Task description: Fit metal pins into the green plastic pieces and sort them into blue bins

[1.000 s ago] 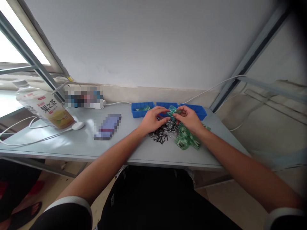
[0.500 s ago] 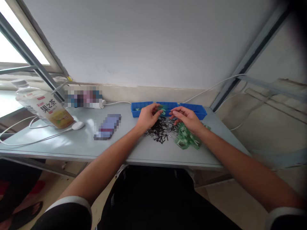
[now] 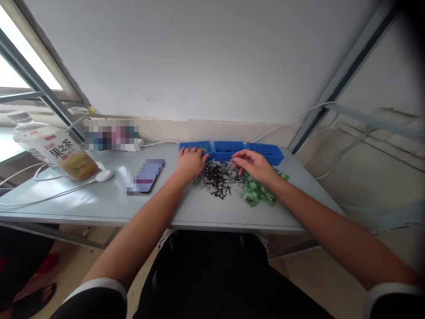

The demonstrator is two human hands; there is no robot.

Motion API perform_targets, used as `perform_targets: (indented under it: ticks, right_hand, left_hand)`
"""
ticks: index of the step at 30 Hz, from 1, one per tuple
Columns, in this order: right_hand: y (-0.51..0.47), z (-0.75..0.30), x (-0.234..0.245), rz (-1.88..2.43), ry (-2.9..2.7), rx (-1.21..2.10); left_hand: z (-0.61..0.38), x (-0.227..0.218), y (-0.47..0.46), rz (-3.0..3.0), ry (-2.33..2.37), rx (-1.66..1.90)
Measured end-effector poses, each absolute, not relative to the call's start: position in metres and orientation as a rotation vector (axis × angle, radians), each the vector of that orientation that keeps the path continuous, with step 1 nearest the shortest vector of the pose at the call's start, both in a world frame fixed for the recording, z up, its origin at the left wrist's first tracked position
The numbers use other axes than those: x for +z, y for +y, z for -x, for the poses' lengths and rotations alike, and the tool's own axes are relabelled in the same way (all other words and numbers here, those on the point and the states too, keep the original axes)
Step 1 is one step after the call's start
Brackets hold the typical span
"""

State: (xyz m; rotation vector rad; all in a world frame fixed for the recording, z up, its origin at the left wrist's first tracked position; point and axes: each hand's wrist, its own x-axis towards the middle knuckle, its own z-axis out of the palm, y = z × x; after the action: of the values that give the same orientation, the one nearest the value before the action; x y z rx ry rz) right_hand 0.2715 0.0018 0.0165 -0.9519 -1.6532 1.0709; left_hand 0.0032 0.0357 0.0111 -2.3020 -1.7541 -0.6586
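My left hand (image 3: 191, 161) reaches over the left blue bin (image 3: 208, 156), fingers spread and tips dipping behind the near wall. A bit of green plastic shows beside its fingers in that bin. My right hand (image 3: 255, 165) hovers above the right side of a pile of screws (image 3: 217, 177), thumb and index fingertips pinched together; anything between them is too small to make out. The pile mixes black and silvery pieces. Below the right wrist lie several small green plastic bags (image 3: 257, 191) with metallic and whitish pieces inside.
Behind the pile stand a middle blue bin (image 3: 229, 156) and a right blue bin (image 3: 270, 155). To the left are a phone (image 3: 148, 177), a drink bottle (image 3: 56, 148) and a white round charger (image 3: 104, 176) on a cable. The table's front edge (image 3: 232, 228) runs close to my body.
My left hand has moved left, from above the pile with a green bag to the left bin. The right hand has stayed near the pile, its fingers drawing together. The view has shifted slightly.
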Motion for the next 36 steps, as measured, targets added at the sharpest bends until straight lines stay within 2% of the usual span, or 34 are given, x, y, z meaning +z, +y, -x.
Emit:
perform_targets:
  ticks: [4,8,13,21,36]
  right_hand:
    - [0.000,-0.275,0.017,1.030,-1.873,0.740]
    - [0.000,-0.281,0.014,0.918,-2.309,0.409]
    - [0.007,-0.284,0.003,0.912,-2.530,0.461]
    - [0.016,-0.285,0.002,0.879,-2.491,0.289]
    - [0.015,-0.285,0.004,1.048,-2.212,0.274]
  left_hand:
    - [-0.005,0.004,0.036,2.274,-1.773,-0.594]
    - [-0.007,0.005,0.034,2.275,-1.779,-0.669]
    - [-0.013,0.007,0.029,2.265,-1.698,-0.848]
    - [-0.031,0.007,0.023,2.550,-1.324,-1.056]
    - [-0.038,0.014,0.017,2.699,-1.293,-1.180]
